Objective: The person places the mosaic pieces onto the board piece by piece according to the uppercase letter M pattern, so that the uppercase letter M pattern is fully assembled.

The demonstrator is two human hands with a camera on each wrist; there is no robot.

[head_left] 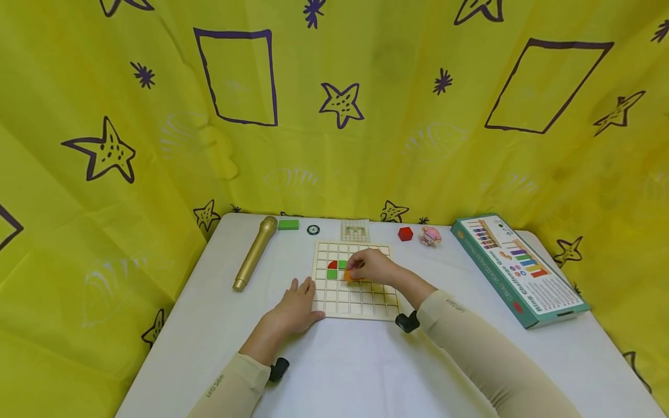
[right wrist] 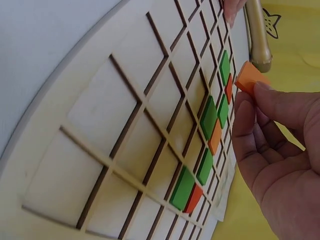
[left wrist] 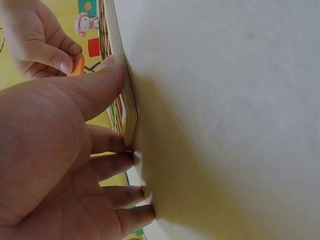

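Note:
A pale wooden grid board (head_left: pixel 360 310) lies on the white table with coloured tiles in its cells. In the right wrist view, several green tiles (right wrist: pixel 208 117), two red pieces (right wrist: pixel 193 199) and one orange tile (right wrist: pixel 215 138) sit in the grid. My right hand (head_left: pixel 375 265) pinches another orange tile (right wrist: pixel 248 76) between thumb and fingers, held over the board and partly hiding its tiles in the head view. At the board's near left corner rests my left hand (head_left: pixel 294 309), fingers extended to the table; its thumb (left wrist: pixel 107 82) touches the board's edge.
Left of the board lies a gold microphone (head_left: pixel 254 253). Behind it are a green block (head_left: pixel 288 224), a round black-and-white disc (head_left: pixel 313 230), a pattern card (head_left: pixel 355 230), a red hexagonal block (head_left: pixel 405 234) and a pink figurine (head_left: pixel 431 235). A game box (head_left: pixel 517 267) lies right.

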